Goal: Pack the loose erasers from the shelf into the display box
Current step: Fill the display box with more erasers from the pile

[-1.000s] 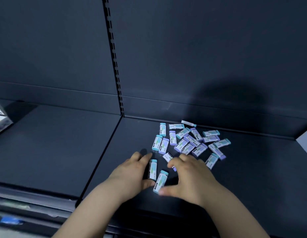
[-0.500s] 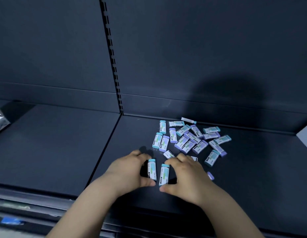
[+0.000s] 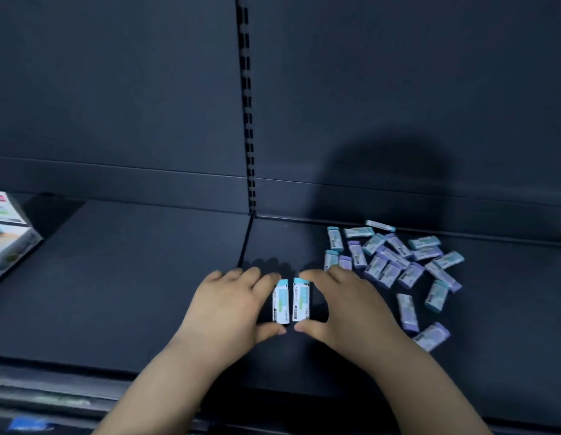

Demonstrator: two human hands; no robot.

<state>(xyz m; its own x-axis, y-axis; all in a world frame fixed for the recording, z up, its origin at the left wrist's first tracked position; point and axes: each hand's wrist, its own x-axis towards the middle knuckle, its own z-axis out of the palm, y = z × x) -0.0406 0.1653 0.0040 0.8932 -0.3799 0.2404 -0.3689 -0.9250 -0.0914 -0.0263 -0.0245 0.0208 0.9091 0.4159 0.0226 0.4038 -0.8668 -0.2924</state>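
Two teal-capped erasers lie side by side on the dark shelf [image 3: 122,277]. My left hand [image 3: 232,306] grips the left eraser [image 3: 280,302] between fingers and thumb. My right hand [image 3: 348,309] grips the right eraser [image 3: 301,301] the same way. A loose pile of erasers [image 3: 395,259], teal and purple capped, lies to the right near the back of the shelf. A white display box [image 3: 6,233] sits at the far left edge, partly cut off.
A slotted upright [image 3: 247,120] divides the dark back panel. The shelf's front lip [image 3: 84,394] runs below my forearms. Two stray erasers [image 3: 408,312] lie right of my right hand.
Both hands slid the two erasers to the left, away from the pile, and lined them up parallel. The view turned left, so the box shows more.
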